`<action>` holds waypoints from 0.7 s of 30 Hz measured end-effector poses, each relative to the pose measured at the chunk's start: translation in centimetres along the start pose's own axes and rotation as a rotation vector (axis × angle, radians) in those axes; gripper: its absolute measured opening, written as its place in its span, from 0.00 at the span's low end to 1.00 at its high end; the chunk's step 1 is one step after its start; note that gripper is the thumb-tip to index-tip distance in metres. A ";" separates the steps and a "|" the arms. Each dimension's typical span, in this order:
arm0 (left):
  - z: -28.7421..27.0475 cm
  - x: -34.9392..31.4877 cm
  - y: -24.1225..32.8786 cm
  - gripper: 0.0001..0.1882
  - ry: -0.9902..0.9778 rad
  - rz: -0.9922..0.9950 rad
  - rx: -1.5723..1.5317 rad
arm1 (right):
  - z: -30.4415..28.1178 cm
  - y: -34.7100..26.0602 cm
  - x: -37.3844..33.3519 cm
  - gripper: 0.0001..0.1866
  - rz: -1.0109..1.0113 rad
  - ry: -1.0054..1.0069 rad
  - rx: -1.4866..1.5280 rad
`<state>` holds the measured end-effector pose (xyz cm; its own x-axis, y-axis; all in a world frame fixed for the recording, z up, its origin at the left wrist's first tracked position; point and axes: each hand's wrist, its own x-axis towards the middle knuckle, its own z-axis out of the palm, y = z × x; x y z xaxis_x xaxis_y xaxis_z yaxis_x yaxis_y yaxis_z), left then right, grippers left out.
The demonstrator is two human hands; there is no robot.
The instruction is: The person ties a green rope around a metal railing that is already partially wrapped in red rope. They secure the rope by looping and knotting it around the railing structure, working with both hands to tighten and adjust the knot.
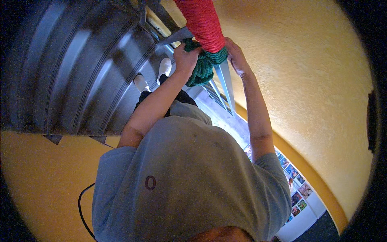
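Note:
A handrail wrapped in tight turns of thick red yarn (203, 26) comes in from the top. Below the red, several turns of dark green yarn (219, 55) cover the rail, and a bulky green yarn bundle (201, 74) hangs beside it. My left hand (186, 59) is closed on the green bundle, left of the rail. From the other side, my right hand (237, 58) curls against the rail where red meets green; its fingertips are partly hidden behind the wrapping.
Dark grey stair treads (80, 68) fan out on the left. Grey metal railing bars (225, 86) stand under the handrail, with a textured yellow wall (306, 76) on the right. My feet in white shoes (164, 66) are on a step. A picture-covered panel (296, 193) shows lower down.

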<state>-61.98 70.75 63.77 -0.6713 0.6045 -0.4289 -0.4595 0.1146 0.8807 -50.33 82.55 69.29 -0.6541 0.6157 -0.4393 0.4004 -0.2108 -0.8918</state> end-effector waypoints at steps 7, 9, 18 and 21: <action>1.9 3.3 -3.6 0.15 -0.128 0.338 -0.099 | -2.0 2.1 3.2 0.22 0.221 -0.084 -0.033; 2.2 3.6 -4.0 0.20 -0.225 0.335 -0.038 | -1.5 1.5 3.9 0.26 0.270 -0.137 -0.013; 3.0 9.0 -8.1 0.30 -0.745 0.659 0.627 | -2.9 2.5 5.9 0.33 0.385 -0.419 0.302; 3.3 10.5 -9.2 0.31 -0.698 1.058 0.844 | -3.2 3.4 6.6 0.31 0.454 -0.378 0.362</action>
<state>-62.92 78.64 51.81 0.0430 0.9075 0.4179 0.6596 -0.3399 0.6703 -51.21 88.31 63.68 -0.6778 0.1138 -0.7264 0.4907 -0.6657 -0.5622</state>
